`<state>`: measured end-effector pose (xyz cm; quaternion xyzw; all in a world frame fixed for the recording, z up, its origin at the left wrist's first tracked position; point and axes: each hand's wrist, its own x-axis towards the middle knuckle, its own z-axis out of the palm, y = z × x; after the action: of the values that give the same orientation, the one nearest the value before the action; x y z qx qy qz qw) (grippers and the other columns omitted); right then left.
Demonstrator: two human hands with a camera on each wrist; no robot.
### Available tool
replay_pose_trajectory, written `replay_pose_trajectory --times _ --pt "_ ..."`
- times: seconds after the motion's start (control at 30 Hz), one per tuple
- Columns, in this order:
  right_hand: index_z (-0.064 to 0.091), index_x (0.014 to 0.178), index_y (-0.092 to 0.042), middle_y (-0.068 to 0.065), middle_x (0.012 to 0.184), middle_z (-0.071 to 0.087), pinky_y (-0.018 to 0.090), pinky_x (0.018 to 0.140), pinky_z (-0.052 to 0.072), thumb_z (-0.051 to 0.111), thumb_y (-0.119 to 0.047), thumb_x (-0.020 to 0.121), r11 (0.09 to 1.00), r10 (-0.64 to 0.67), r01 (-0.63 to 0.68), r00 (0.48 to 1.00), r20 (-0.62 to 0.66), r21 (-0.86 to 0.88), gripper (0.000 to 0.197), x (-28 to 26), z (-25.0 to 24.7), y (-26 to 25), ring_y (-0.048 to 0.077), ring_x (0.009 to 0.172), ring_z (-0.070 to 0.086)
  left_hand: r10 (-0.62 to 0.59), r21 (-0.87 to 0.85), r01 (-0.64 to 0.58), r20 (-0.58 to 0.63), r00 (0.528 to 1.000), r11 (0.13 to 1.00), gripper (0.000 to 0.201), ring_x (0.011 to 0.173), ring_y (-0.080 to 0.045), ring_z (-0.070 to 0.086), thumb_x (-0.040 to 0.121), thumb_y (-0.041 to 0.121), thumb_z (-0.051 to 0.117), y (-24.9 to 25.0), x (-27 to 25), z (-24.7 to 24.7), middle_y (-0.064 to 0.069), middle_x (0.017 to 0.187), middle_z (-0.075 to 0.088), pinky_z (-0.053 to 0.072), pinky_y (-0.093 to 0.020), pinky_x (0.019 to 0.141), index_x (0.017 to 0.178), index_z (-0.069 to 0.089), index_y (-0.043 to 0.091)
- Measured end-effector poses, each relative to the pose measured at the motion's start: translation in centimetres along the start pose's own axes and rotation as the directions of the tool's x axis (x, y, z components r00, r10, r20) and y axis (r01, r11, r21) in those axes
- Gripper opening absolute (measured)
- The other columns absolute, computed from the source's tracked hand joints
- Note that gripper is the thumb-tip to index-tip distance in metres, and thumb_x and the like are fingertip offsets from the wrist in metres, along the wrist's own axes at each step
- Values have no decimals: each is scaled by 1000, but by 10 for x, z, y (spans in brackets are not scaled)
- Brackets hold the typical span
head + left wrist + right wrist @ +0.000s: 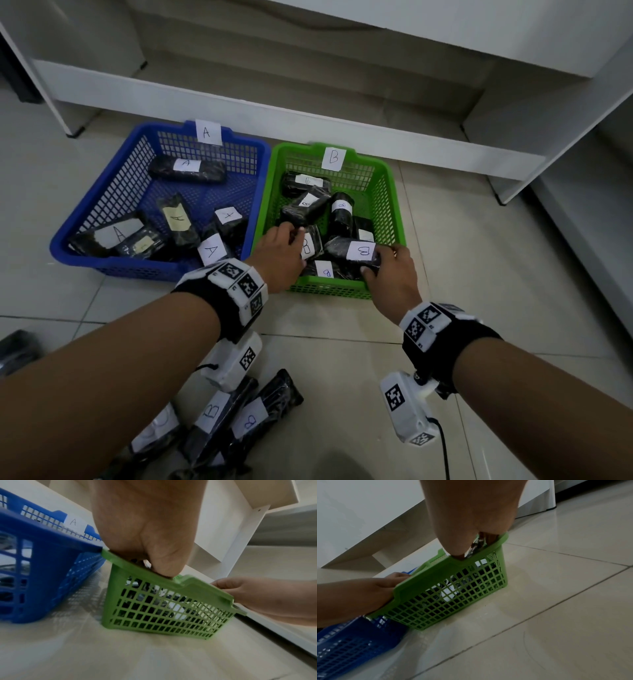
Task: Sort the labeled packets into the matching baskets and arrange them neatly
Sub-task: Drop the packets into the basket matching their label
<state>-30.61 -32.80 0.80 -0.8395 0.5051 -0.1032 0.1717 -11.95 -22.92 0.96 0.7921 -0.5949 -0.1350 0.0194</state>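
The green basket (394, 192) tagged B holds several black packets with B labels. My left hand (291, 240) reaches in over the near left rim and its curled fingers and thumb pinch a B packet (310, 243). My right hand (380, 262) grips another B packet (342, 248) at the near right corner; its shiny wrap (477, 545) shows between thumb and fingers. The blue basket (61, 240) tagged A stands touching on the left, with several A packets (176, 219) inside. Loose B packets (212, 411) lie on the floor beneath my forearms.
Both baskets stand on pale floor tiles, right in front of a white shelf unit (308, 120). Its upright panel (548, 164) comes down to the right of the green basket. A dark object (17, 349) lies at the left edge.
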Motion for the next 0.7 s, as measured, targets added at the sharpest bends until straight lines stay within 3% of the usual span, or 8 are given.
replay_pose_trajectory --times 0.13,0.17,0.23,0.3,0.37,0.43,0.53,0.7 --pt "54 125 -8 21 146 32 42 106 28 34 -46 98 993 -14 21 998 60 -120 52 -3 5 0 35 133 30 -1 95 -5 65 998 995 63 145 -30 -1 98 51 11 0 -5 0 -14 157 5 -4 -46 117 152 7 19" --pt "60 118 -8 21 140 40 41 103 31 22 -54 96 990 -44 54 996 84 -130 63 -3 3 -1 35 129 35 -11 120 2 75 997 993 67 146 -28 -9 96 53 6 1 -4 -1 -11 159 0 -9 -47 116 152 8 16" --pt "63 91 -10 16 102 60 37 82 41 4 -61 91 988 -102 116 987 126 -106 79 -2 3 1 33 100 53 -9 128 2 54 998 992 84 145 -25 -15 87 58 -8 3 -5 1 -6 159 -3 -10 -48 116 149 18 7" --pt "56 80 -12 8 80 58 34 69 40 7 -57 96 991 -110 122 978 177 -60 68 -4 0 1 29 79 54 11 104 -10 -2 1000 995 112 145 -25 5 70 65 -27 2 -5 5 -6 156 13 3 -46 117 141 34 3" --pt "56 89 -13 7 82 61 37 74 44 10 -53 97 983 -118 147 964 238 -108 62 -7 -3 -2 28 80 56 27 105 -21 -56 998 994 124 130 -28 34 64 67 -38 -1 -5 9 -10 143 33 22 -40 109 134 42 4" --pt "56 94 -13 7 89 61 40 81 46 10 -53 97 973 -128 175 953 276 -153 61 -8 -3 -3 29 86 58 41 113 -33 -74 996 993 105 122 -30 43 78 63 -28 -3 -5 11 -12 139 38 30 -39 103 138 38 9" --pt "53 96 -16 6 100 57 44 91 42 12 -52 98 972 -120 176 942 313 -157 55 -9 -4 -2 29 98 57 76 92 -72 -40 996 993 68 132 -28 37 95 55 -2 -3 -6 13 -15 145 38 25 -41 109 147 24 21" --pt "45 134 -29 0 136 52 49 109 22 15 -54 98 976 -139 190 923 360 -110 54 -10 -5 -2 22 129 44 94 60 -94 8 996 994 73 146 -20 11 90 59 -4 -6 -9 12 -6 158 16 6 -43 118 150 18 25"
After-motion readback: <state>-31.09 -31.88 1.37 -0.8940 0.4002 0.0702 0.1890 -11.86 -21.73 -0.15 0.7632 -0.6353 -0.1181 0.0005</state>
